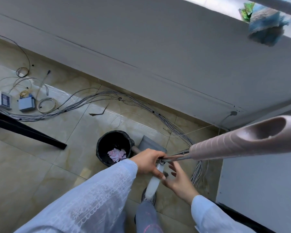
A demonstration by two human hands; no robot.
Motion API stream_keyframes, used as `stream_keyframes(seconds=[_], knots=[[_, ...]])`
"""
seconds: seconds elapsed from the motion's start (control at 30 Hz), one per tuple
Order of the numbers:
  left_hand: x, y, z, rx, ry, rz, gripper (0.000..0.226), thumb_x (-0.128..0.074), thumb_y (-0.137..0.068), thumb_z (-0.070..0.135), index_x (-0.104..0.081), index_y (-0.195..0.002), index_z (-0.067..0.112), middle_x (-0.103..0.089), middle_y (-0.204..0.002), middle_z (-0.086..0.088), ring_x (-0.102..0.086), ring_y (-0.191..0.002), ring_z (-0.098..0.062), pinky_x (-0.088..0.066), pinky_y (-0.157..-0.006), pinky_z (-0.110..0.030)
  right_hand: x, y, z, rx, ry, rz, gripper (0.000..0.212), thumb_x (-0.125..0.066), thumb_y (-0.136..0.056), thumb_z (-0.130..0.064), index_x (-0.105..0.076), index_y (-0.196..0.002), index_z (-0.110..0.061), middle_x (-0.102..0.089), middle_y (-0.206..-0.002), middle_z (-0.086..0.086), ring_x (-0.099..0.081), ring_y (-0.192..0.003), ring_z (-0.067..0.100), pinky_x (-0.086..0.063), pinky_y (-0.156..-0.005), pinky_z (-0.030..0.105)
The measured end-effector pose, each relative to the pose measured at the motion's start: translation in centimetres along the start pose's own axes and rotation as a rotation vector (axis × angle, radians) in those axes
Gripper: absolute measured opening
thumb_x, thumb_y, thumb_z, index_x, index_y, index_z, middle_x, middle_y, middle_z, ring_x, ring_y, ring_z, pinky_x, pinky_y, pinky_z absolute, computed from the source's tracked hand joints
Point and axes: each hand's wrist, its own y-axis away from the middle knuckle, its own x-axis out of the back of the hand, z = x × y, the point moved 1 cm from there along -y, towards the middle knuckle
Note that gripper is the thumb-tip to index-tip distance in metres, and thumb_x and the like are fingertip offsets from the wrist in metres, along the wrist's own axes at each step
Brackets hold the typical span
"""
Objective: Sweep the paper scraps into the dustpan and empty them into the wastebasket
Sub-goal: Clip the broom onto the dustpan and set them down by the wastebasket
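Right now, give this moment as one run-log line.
scraps: in wastebasket | left hand: gripping two handles | right hand: open, beside them | dustpan: beside wastebasket

Soft daylight was even; the glossy beige tiled floor [32,165] showed faint glare, wide-angle edges bent, and the near pink ribbed broom handle [238,140] was blurred.

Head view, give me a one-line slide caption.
Left hand grips broom handle; paper scraps lie in wastebasket.

— What sort of place is this?
— An indoor room, likely an office: tiled floor [32,165], grey wall [141,39], cable bundles [91,100] and small network boxes [26,104] on the floor, a black-lined wastebasket [104,148].
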Motion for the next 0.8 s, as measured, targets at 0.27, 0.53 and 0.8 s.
stream_keyframes(seconds=[0.27, 0.53, 0.8], knots=[[0.3, -0.3, -0.4, 0.005, 0.022, 0.026, 0.059, -0.086, -0.063, 0.032, -0.055, -0.111, 0.021, -0.069, -0.110, 0.000, -0.064, -0.101, -0.018, -0.051, -0.089, -0.040, -1.8, -3.0, 2.4, -0.005, -0.041, 0.101, 0.066, -0.072, -0.069, 0.013, -0.048, -0.122, -0.020, -0.058, -0.111, -0.015, -0.057, -0.094, -0.019, -0.048, -0.070, 0.008], [-0.2, -0.4, -1.2, 0.025, 0.065, 0.061, 0.074, -0.081, -0.053, 0.049, -0.049, -0.114, 0.021, -0.070, -0.107, -0.003, -0.066, -0.103, -0.024, -0.053, -0.088, -0.046, -1.8, -3.5, 2.8, 0.003, 0.100, 0.225, 0.049, -0.075, -0.065, -0.007, -0.058, -0.097, -0.040, -0.063, -0.093, -0.028, -0.059, -0.089, -0.015, -0.050, -0.077, 0.016], [-0.3, -0.3, -0.9, 0.029, 0.080, 0.056, 0.069, -0.087, -0.055, 0.039, -0.051, -0.111, 0.022, -0.070, -0.109, -0.002, -0.065, -0.104, -0.022, -0.052, -0.090, -0.045, -1.8, -3.9, 3.1, 0.038, 0.116, 0.190, 0.055, -0.076, -0.066, -0.006, -0.059, -0.113, -0.028, -0.063, -0.101, -0.014, -0.058, -0.102, 0.003, -0.045, -0.080, 0.012]])
